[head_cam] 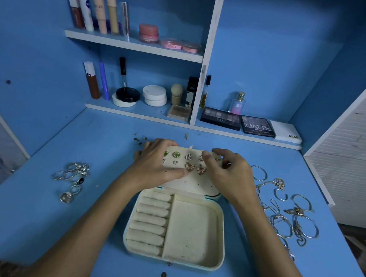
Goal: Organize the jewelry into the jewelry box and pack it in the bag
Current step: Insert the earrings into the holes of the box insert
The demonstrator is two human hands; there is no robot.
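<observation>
A cream jewelry box (193, 233) lies open on the blue desk, its ring rolls on the left and a bare compartment on the right. Its raised lid panel (193, 181) carries several earrings: green studs (176, 154), triangle studs and butterfly earrings (201, 170). My left hand (158, 165) grips the lid's left edge, thumb on the panel. My right hand (231, 173) rests at the lid's right side with fingertips pinched at an earring near the top right. Silver rings (73, 178) lie left of the box. Bracelets and chains (288, 215) lie to its right.
Small earring backs (139, 139) are scattered behind the lid. Shelves at the back hold cosmetics, and eyeshadow palettes (258, 125) and a perfume bottle (237, 103) stand at the rear right. A white slatted panel (348, 148) borders the desk's right side.
</observation>
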